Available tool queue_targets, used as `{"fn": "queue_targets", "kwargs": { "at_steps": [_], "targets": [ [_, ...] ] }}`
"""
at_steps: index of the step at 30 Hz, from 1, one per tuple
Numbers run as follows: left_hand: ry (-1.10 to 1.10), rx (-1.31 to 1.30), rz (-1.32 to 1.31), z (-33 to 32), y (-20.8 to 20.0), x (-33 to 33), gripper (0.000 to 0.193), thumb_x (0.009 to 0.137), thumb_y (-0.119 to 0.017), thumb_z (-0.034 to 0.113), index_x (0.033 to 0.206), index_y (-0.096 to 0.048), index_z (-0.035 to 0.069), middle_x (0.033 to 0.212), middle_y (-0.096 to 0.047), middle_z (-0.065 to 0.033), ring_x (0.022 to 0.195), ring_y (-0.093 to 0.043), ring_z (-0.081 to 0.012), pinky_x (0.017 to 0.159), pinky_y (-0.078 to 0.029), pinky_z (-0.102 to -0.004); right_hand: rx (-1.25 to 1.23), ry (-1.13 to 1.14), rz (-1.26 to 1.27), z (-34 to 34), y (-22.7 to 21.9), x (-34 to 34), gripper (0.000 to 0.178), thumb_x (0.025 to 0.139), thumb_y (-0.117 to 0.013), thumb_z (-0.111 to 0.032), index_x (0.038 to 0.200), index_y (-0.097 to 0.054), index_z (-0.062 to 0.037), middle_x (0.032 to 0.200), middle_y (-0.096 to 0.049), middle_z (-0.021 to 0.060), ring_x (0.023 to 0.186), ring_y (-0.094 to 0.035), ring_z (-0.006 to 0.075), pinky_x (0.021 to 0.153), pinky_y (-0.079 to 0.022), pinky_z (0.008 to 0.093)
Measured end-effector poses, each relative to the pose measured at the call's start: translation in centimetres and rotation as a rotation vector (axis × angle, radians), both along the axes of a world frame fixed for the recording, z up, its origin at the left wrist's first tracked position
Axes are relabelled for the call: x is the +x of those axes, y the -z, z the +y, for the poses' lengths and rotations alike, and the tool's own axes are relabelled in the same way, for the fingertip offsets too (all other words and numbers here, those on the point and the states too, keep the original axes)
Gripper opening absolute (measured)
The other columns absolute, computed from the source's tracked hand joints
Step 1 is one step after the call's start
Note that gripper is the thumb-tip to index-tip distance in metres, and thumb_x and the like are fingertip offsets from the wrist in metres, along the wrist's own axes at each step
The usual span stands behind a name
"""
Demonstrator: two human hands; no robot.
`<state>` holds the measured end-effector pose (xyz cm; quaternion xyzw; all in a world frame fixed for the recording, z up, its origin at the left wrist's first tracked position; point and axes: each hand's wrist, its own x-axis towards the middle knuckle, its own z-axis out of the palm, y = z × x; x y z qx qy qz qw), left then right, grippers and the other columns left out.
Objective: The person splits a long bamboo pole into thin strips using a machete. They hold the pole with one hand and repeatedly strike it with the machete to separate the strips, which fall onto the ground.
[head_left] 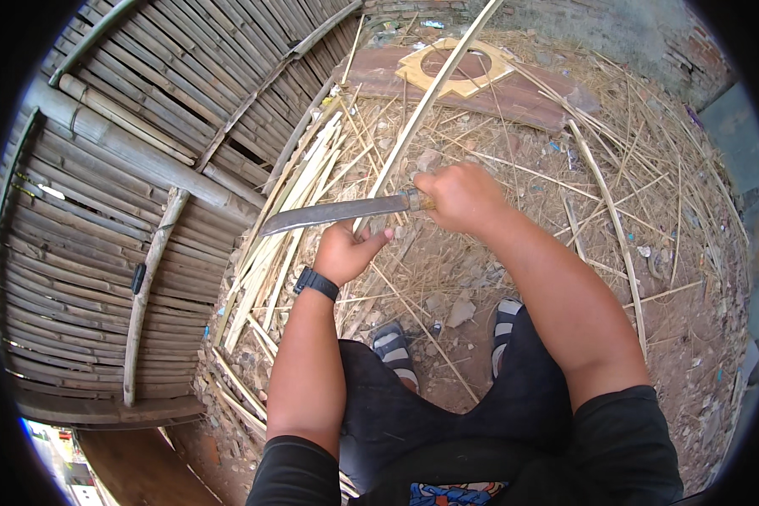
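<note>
My right hand [464, 198] is wrapped round the wooden handle of a machete [337, 211]. Its dark blade points left and lies across a long pale bamboo strip [422, 110], just above my other hand; whether the edge touches the strip I cannot tell. My left hand [346, 251], with a black watch on the wrist, grips the strip's near end, thumb stretched to the right. From there the strip slants up and away past the top of the view. Part of the left fingers is hidden behind the blade.
Many split bamboo strips [299, 202] lie piled along the bamboo slat wall [160, 261] on the left. Shavings and loose sticks cover the dirt floor. Farther off, a brown board [371, 72] bears a yellow cut-out frame [502, 63]. My striped sandals [394, 350] stand below.
</note>
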<state>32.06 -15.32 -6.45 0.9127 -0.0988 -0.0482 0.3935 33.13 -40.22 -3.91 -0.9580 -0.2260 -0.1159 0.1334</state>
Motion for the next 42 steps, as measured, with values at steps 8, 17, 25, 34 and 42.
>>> {"fn": "queue_targets", "kwargs": {
  "at_steps": [8, 17, 25, 34, 42],
  "targets": [
    [-0.015, 0.075, 0.087, 1.2, -0.1, -0.3, 0.044, 0.083, -0.082, 0.041, 0.079, -0.059, 0.004, 0.061, -0.056, -0.0015, 0.056, -0.051, -0.0116, 0.055, -0.045, -0.0289, 0.276, 0.442, 0.066, -4.7, 1.1, 2.1, 0.021, 0.082, -0.071, -0.020, 0.101, -0.067, -0.0122, 0.086, -0.071, 0.0171, 0.083, -0.070, 0.0360, 0.077, -0.056, 0.0474],
    [0.012, 0.167, -0.056, 0.1, -0.5, -0.4, 0.042, 0.084, -0.082, 0.039, 0.076, -0.059, 0.006, 0.059, -0.054, -0.0003, 0.055, -0.049, -0.0105, 0.054, -0.043, -0.0282, 0.182, 0.236, 0.140, -5.3, 0.2, 2.2, 0.025, 0.083, -0.072, -0.026, 0.103, -0.069, -0.0122, 0.089, -0.071, 0.0174, 0.087, -0.070, 0.0365, 0.078, -0.055, 0.0476],
    [0.091, 0.386, -0.120, -1.1, -3.5, -1.9, 0.049, 0.083, -0.079, 0.046, 0.082, -0.061, 0.000, 0.067, -0.065, -0.0153, 0.064, -0.065, -0.0325, 0.062, -0.052, -0.0423, 0.300, 0.441, 0.169, -9.2, -1.3, 1.8, 0.048, 0.085, -0.076, -0.038, 0.119, -0.068, -0.0050, 0.105, -0.071, 0.0228, 0.100, -0.068, 0.0376, 0.087, -0.053, 0.0464],
    [-0.069, 0.529, -0.209, -2.9, -6.3, -4.9, 0.035, 0.087, -0.073, 0.034, 0.094, -0.063, 0.002, 0.084, -0.070, -0.0200, 0.078, -0.070, -0.0372, 0.070, -0.056, -0.0476, 0.194, 0.320, 0.233, -9.8, -1.1, 1.2, 0.050, 0.082, -0.079, -0.036, 0.117, -0.069, -0.0024, 0.098, -0.072, 0.0219, 0.093, -0.069, 0.0351, 0.084, -0.051, 0.0421],
    [-0.114, 0.515, -0.238, -1.8, -6.5, -5.5, 0.026, 0.090, -0.070, 0.027, 0.096, -0.062, 0.002, 0.086, -0.070, -0.0166, 0.080, -0.071, -0.0348, 0.069, -0.057, -0.0453, 0.323, 0.393, 0.174, -11.3, 1.6, 2.2, 0.040, 0.084, -0.078, -0.034, 0.110, -0.071, -0.0037, 0.093, -0.073, 0.0184, 0.088, -0.070, 0.0309, 0.082, -0.051, 0.0406]
  ]
}}
